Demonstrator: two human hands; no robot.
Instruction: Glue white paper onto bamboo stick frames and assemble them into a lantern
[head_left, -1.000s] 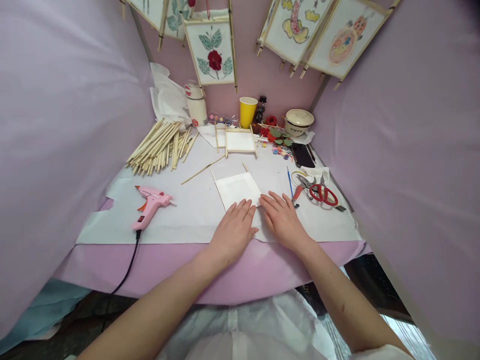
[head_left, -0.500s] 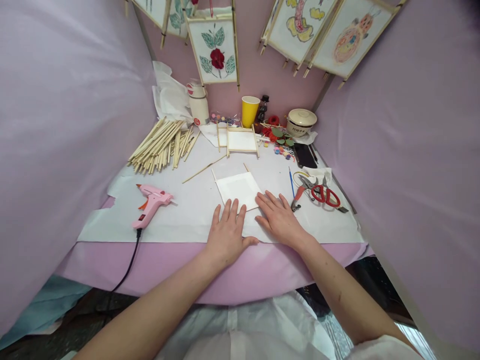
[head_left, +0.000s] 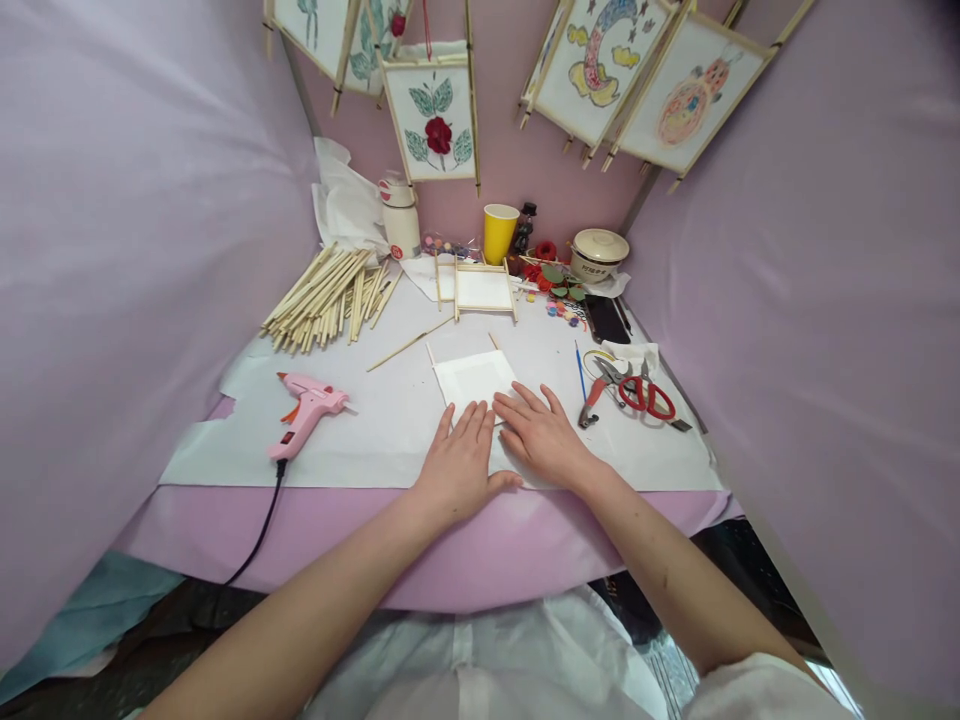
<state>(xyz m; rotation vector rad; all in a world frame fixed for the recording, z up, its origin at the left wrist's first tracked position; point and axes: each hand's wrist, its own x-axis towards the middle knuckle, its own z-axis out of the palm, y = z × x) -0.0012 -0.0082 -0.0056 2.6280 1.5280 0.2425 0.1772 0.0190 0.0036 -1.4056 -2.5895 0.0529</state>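
A small white panel on a thin stick frame (head_left: 474, 377) lies flat on the white table cover, with two stick ends poking out at its far edge. My left hand (head_left: 461, 462) rests on its near edge, fingers stretched out and palm down. Beside it, my right hand (head_left: 541, 432) lies flat over the near right corner, its fingertips close to the left hand's. Both hands are open and grip nothing. The fingers hide the panel's near edge.
At left are a pink glue gun (head_left: 306, 412) with a black cord and a pile of sticks (head_left: 322, 300). Red-handled scissors (head_left: 646, 396) and pliers (head_left: 596, 395) lie at right. Behind stand a finished frame (head_left: 484, 290), a yellow cup (head_left: 500, 234) and a lidded bowl (head_left: 598, 254). Decorated panels (head_left: 435, 120) hang above.
My right hand has slid left along the panel's near edge, towards my left hand. The left hand's fingers have drawn closer together. The view has tilted up slightly.
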